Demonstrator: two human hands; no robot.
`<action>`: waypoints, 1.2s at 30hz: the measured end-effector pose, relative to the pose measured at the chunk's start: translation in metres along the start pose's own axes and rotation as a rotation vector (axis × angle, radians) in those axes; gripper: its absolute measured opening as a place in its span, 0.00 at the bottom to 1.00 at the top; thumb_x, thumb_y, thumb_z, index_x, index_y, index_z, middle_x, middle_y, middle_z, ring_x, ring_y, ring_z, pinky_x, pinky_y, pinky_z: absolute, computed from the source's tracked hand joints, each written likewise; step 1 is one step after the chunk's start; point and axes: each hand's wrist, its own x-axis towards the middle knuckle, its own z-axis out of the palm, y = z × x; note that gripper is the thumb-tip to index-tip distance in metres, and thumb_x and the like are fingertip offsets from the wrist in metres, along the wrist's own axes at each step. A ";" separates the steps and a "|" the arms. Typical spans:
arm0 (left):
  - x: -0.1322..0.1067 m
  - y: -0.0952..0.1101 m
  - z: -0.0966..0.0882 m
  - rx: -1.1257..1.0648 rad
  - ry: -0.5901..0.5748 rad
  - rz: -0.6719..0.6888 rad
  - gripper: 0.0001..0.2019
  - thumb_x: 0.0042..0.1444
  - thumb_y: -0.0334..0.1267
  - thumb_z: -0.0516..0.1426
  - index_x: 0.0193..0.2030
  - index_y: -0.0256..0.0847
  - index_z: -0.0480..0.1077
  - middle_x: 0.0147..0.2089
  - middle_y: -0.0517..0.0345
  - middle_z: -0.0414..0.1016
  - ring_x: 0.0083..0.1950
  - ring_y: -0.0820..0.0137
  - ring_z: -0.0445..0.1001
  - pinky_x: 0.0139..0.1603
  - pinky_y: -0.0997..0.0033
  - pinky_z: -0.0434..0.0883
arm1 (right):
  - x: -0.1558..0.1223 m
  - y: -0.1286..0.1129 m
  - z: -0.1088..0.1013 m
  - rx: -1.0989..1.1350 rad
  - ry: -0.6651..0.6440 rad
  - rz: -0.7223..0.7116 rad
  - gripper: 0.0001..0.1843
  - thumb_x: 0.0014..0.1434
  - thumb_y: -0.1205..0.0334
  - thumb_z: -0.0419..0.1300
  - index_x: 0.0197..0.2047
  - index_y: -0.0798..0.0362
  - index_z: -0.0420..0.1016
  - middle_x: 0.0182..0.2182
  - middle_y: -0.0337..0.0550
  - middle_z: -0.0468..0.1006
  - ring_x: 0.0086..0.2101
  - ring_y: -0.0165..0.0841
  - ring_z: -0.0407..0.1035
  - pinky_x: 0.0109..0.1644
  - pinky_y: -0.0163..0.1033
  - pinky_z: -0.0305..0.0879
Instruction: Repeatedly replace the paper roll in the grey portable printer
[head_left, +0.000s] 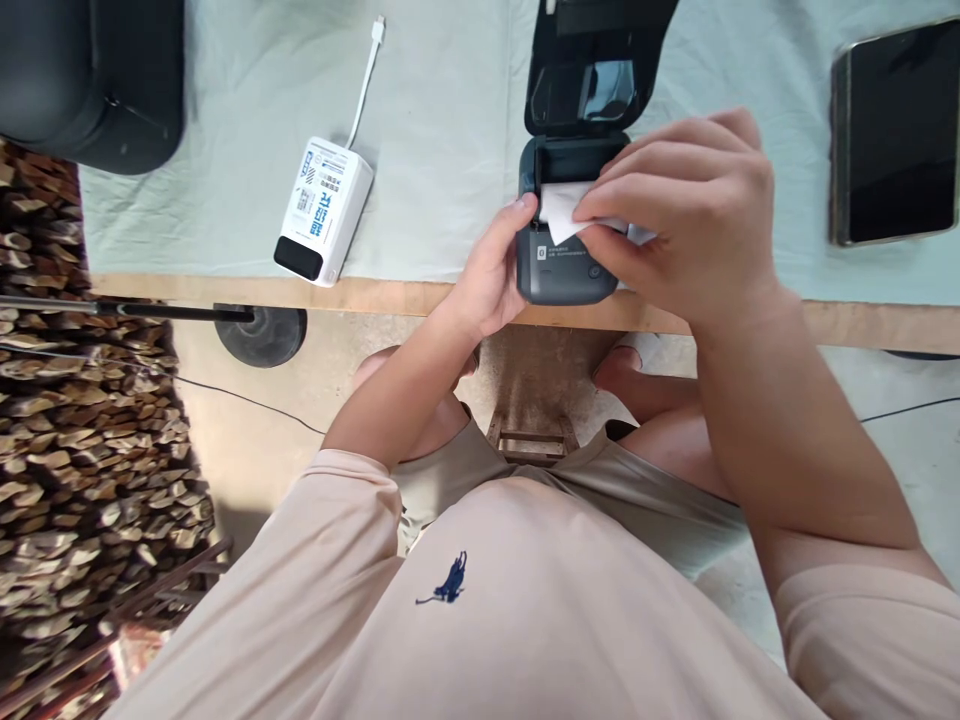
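Observation:
A small dark label printer (pixel 568 275) sits at the table's front edge with its lid (pixel 592 75) swung up and back. My left hand (pixel 491 265) grips the printer's left side, the thumb resting on its upper rim. White paper (pixel 564 212) sticks out of the printer's open compartment, its corner folded over the front. My right hand (pixel 682 210) pinches this paper between thumb and fingers above the compartment. The rest of the paper inside is hidden behind my right fingers.
Left of the printer lies a white power bank (pixel 324 210) with a short white cable (pixel 365 85). A dark case (pixel 90 80) stands at the far left, and a black phone (pixel 900 135) lies at the right. Stacked firewood (pixel 90 450) is beside the table.

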 end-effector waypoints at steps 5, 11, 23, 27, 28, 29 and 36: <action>0.004 -0.006 -0.010 0.045 0.022 0.061 0.11 0.67 0.47 0.68 0.50 0.46 0.76 0.48 0.53 0.90 0.75 0.47 0.82 0.73 0.47 0.84 | -0.005 -0.004 -0.001 0.040 -0.088 0.016 0.16 0.77 0.49 0.57 0.40 0.38 0.84 0.47 0.36 0.91 0.57 0.47 0.82 0.66 0.61 0.71; 0.001 -0.008 -0.007 0.160 0.145 0.029 0.17 0.60 0.40 0.70 0.53 0.45 0.74 0.49 0.57 0.84 0.77 0.47 0.82 0.71 0.46 0.84 | -0.002 0.007 0.008 0.244 0.300 -0.080 0.17 0.75 0.49 0.56 0.37 0.43 0.81 0.36 0.43 0.87 0.46 0.45 0.84 0.59 0.58 0.72; 0.002 -0.011 -0.020 0.346 0.036 0.059 0.45 0.43 0.35 0.73 0.72 0.53 0.71 0.59 0.58 0.85 0.75 0.50 0.82 0.73 0.48 0.81 | 0.011 0.041 0.016 0.504 0.597 -0.187 0.36 0.70 0.35 0.58 0.77 0.29 0.76 0.59 0.40 0.85 0.54 0.50 0.83 0.48 0.52 0.68; 0.001 -0.009 -0.018 0.282 0.060 0.045 0.49 0.38 0.30 0.71 0.72 0.53 0.71 0.61 0.58 0.83 0.79 0.48 0.78 0.77 0.47 0.78 | 0.010 0.026 0.004 0.364 0.517 -0.089 0.25 0.75 0.40 0.56 0.62 0.43 0.86 0.49 0.46 0.86 0.50 0.45 0.84 0.48 0.50 0.75; 0.000 -0.008 -0.017 0.270 0.068 0.035 0.50 0.38 0.29 0.71 0.73 0.53 0.70 0.61 0.58 0.83 0.80 0.47 0.77 0.77 0.47 0.78 | 0.009 0.025 0.001 0.322 0.476 -0.087 0.23 0.76 0.43 0.56 0.58 0.45 0.87 0.48 0.47 0.86 0.50 0.45 0.83 0.48 0.50 0.77; 0.000 -0.007 -0.016 0.264 0.073 0.026 0.51 0.38 0.28 0.71 0.73 0.52 0.69 0.60 0.58 0.83 0.80 0.47 0.77 0.77 0.47 0.78 | 0.008 0.025 -0.002 0.292 0.452 -0.100 0.22 0.76 0.45 0.56 0.55 0.46 0.88 0.47 0.49 0.86 0.50 0.46 0.83 0.49 0.51 0.79; -0.001 -0.008 -0.016 0.257 0.043 0.039 0.49 0.44 0.31 0.73 0.75 0.52 0.68 0.57 0.59 0.85 0.73 0.50 0.84 0.73 0.47 0.82 | 0.000 0.028 -0.011 0.260 0.140 -0.178 0.12 0.67 0.64 0.59 0.46 0.43 0.85 0.53 0.48 0.87 0.51 0.45 0.84 0.53 0.54 0.79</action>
